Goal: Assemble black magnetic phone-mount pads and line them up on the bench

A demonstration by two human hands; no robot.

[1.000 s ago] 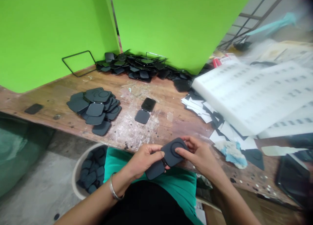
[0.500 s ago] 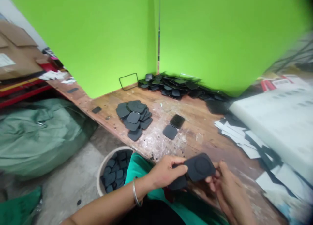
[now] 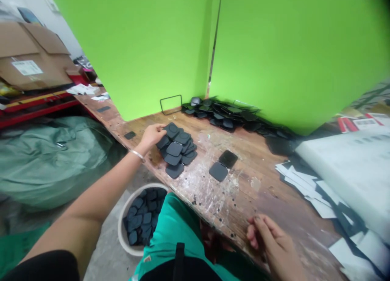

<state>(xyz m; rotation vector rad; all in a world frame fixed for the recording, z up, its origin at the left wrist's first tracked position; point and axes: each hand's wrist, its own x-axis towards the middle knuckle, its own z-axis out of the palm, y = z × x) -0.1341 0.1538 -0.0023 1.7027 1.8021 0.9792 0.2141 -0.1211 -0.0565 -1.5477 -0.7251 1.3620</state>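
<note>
The left hand (image 3: 153, 134) is pinching a dark rounded-square panel (image 3: 171, 130) by its rim, likely sparing its face, atop similar panels (image 3: 174, 149) on the brown wooden table (image 3: 258, 171), the right hand (image 3: 270, 235) curling narrowly, seemingly empty.

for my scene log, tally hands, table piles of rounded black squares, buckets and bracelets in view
Hands: 2 (left hand, right hand)
Piles: 2 (near pile, back pile)
Bucket: 1
Bracelet: 1
Total: 6
</note>
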